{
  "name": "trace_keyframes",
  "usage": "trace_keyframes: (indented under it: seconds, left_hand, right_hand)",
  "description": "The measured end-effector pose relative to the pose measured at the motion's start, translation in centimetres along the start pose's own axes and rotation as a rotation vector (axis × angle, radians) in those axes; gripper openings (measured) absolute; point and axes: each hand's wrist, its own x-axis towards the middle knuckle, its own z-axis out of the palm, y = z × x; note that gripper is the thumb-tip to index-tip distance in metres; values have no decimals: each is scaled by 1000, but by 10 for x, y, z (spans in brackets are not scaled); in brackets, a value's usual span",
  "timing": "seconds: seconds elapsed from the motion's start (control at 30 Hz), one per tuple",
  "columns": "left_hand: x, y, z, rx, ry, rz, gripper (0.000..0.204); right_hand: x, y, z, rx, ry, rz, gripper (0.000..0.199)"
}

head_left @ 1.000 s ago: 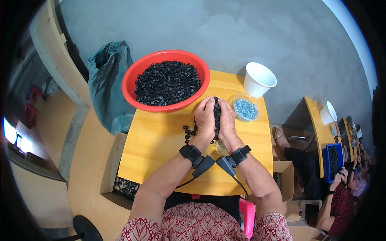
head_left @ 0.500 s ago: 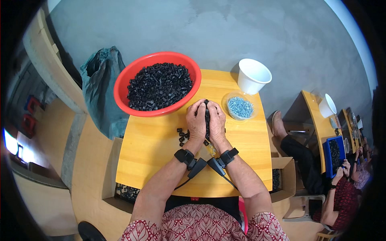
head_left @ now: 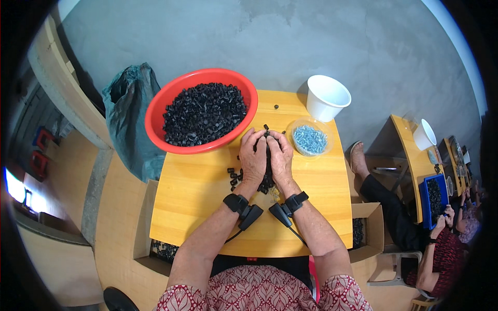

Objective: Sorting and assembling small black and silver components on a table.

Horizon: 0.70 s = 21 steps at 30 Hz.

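Both hands sit a touch lower and nearer the body than half a second back, and the whole view has shifted slightly too, so part of that is probably just the head moving. Left hand (head_left: 252,158) and right hand (head_left: 280,155) are pressed side by side, palms down, cupped over a heap of small black plastic parts (head_left: 267,179) on the yellow wooden worktop (head_left: 197,207). Each grip is curled narrow around that heap, fingers bent in; I can't tell whether one single piece is actually pinched.

A few loose black pieces (head_left: 234,176) lie just left of the left hand. Behind sits the big round red plastic basin (head_left: 155,111), full of the same parts, with a clear shallow dish of pale blue bits (head_left: 310,139) just beside the right hand.

Looks like the gather-and-sort stage to me. Next move probably needs the fingers to part and single out a piece without scattering the heap.
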Motion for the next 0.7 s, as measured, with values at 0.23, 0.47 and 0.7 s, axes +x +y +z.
trace_keyframes:
  seconds: [0.23, 0.47, 0.7]
  left_hand:
    - [1, 12, -7, 101, -64, -1, 32]
    - [8, 23, -10, 211, -175, 0, 38]
    - [6, 31, -18, 234, -272, 38, 45]
  right_hand:
    - [-1, -11, 1, -45, -7, -28, 30]
    - [1, -19, -2, -84, -10, -75, 29]
    - [0, -35, -7, 95, 21, -51, 23]
